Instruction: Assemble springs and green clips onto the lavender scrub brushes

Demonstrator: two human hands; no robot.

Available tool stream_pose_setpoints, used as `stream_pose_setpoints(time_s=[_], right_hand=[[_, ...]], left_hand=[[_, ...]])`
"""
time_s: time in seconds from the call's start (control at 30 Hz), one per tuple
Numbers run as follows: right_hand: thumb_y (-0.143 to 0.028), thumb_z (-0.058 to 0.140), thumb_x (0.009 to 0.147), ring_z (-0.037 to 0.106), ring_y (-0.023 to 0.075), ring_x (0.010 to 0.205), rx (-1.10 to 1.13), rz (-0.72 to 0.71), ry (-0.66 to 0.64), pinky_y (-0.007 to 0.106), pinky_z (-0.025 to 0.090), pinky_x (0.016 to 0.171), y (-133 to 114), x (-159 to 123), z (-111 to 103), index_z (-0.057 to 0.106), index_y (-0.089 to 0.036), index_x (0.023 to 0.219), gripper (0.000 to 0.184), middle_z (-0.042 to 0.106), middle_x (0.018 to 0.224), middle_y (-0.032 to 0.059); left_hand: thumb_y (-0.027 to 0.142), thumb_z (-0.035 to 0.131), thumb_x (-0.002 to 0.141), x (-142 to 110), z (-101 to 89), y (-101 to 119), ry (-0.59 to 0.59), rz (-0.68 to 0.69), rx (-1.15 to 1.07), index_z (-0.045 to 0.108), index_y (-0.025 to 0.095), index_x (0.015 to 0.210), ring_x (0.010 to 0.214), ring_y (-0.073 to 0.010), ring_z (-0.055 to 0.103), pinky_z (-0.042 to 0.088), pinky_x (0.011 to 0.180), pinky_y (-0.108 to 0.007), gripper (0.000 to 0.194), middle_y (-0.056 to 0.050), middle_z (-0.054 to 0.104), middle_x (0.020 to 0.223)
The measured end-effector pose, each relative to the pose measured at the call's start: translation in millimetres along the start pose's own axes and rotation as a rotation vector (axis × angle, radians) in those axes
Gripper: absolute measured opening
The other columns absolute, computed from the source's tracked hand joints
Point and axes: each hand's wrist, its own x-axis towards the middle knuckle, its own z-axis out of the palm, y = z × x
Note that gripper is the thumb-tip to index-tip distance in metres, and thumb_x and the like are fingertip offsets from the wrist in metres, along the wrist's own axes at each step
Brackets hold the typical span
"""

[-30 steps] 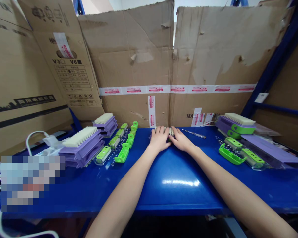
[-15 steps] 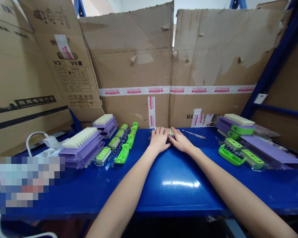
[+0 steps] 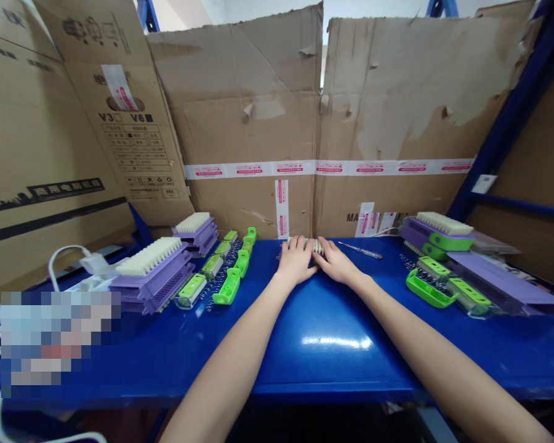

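A purple scrubbing brush [image 3: 318, 247] with cream bristles lies at the back middle of the table, bristles upward; a bit of green shows at its near side. My left hand [image 3: 297, 260] grips its left part, fingers over the top. On its right part my right hand [image 3: 338, 261] is closed in the same way. Both thumbs come together at the near side. The hands cover most of the brush. A thin screwdriver [image 3: 361, 249] with a clear handle lies just right of my right hand.
Stacked purple brush bodies [image 3: 150, 280] stand at left, beside rows of green-topped clear pieces [image 3: 192, 289], springs [image 3: 215, 286] and green handles [image 3: 228, 288]. More purple parts [image 3: 503, 280] and a green handle [image 3: 431, 290] lie at right. Cardboard [image 3: 253, 123] walls the back.
The view tilts very slightly. Both hands stay on the brush in the same place, and nothing else visibly moves.
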Motion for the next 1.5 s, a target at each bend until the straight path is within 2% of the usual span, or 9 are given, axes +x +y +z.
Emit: stream_pose_setpoints(time_s=[0.23, 0.53, 0.73, 0.87, 1.07, 1.3, 1.4, 1.5], right_hand=[[-0.040, 0.038, 0.092, 0.042, 0.0281, 0.129, 0.005, -0.004, 0.013, 0.042, 0.037, 0.103, 0, 0, 1, 0.032, -0.011, 0.141, 0.058, 0.045, 0.136, 0.0200], [-0.040, 0.040, 0.091, 0.043, 0.0291, 0.128, 0.029, -0.002, 0.023, 0.043, 0.038, 0.101, 1, 0, 1, 0.032, -0.012, 0.142, 0.059, 0.045, 0.137, 0.0204], [-0.040, 0.038, 0.092, 0.041, 0.0286, 0.130, 0.006, 0.000, 0.010, 0.042, 0.037, 0.102, 0, 0, 1, 0.032, -0.008, 0.141, 0.059, 0.044, 0.136, 0.0219], [-0.040, 0.038, 0.092, 0.042, 0.0281, 0.129, 0.003, -0.003, 0.015, 0.042, 0.037, 0.102, 0, -1, 1, 0.032, -0.011, 0.142, 0.058, 0.045, 0.136, 0.0207], [-0.039, 0.038, 0.092, 0.043, 0.0280, 0.128, 0.012, -0.001, 0.018, 0.042, 0.038, 0.101, 0, -1, 1, 0.032, -0.012, 0.142, 0.058, 0.045, 0.136, 0.0203], [-0.041, 0.037, 0.092, 0.041, 0.0287, 0.130, 0.013, -0.011, 0.002, 0.042, 0.035, 0.104, -1, 0, 0, 0.033, -0.008, 0.142, 0.060, 0.044, 0.137, 0.0214], [-0.040, 0.038, 0.091, 0.042, 0.0279, 0.129, 0.030, -0.032, 0.005, 0.043, 0.036, 0.104, -1, -1, 0, 0.033, -0.011, 0.142, 0.059, 0.045, 0.138, 0.0198], [-0.040, 0.039, 0.091, 0.042, 0.0284, 0.130, 0.040, -0.027, -0.007, 0.041, 0.036, 0.105, -2, -1, -1, 0.033, -0.007, 0.142, 0.061, 0.043, 0.139, 0.0210]], left_hand=[[0.045, 0.057, 0.079, 0, -0.6, 0, -0.001, -0.003, 0.009, 0.039, 0.016, 0.136, 0.127, -0.0327, 0.037, 0.033, 0.099, -0.047, 0.066, -0.017, 0.043, 0.138], [0.045, 0.057, 0.080, 0, -1.0, 0, 0.005, 0.001, 0.005, 0.040, 0.015, 0.135, 0.126, -0.0331, 0.038, 0.034, 0.098, -0.048, 0.065, -0.017, 0.043, 0.137], [0.045, 0.057, 0.079, 0, 0.4, 0, 0.029, 0.003, 0.005, 0.041, 0.015, 0.134, 0.124, -0.0329, 0.039, 0.036, 0.096, -0.047, 0.065, -0.017, 0.046, 0.134], [0.044, 0.058, 0.079, 0, -0.2, 0, 0.029, -0.001, 0.002, 0.041, 0.017, 0.134, 0.123, -0.0322, 0.039, 0.035, 0.096, -0.046, 0.064, -0.016, 0.046, 0.133], [0.043, 0.059, 0.078, 0, -1.7, 0, 0.026, 0.004, 0.013, 0.043, 0.018, 0.132, 0.115, -0.0314, 0.043, 0.037, 0.091, -0.044, 0.062, -0.014, 0.049, 0.125], [0.047, 0.061, 0.076, 3, -8.7, 0, 0.045, -0.005, 0.031, 0.049, 0.017, 0.126, 0.107, -0.0310, 0.045, 0.038, 0.086, -0.043, 0.059, -0.014, 0.052, 0.115], [0.049, 0.063, 0.074, 4, -10.7, -1, 0.049, -0.013, 0.031, 0.051, 0.017, 0.123, 0.107, -0.0312, 0.044, 0.039, 0.085, -0.042, 0.060, -0.014, 0.051, 0.114], [0.052, 0.063, 0.073, 4, -10.0, -3, 0.049, -0.009, 0.028, 0.051, 0.018, 0.123, 0.109, -0.0310, 0.044, 0.038, 0.086, -0.042, 0.062, -0.014, 0.051, 0.115]])
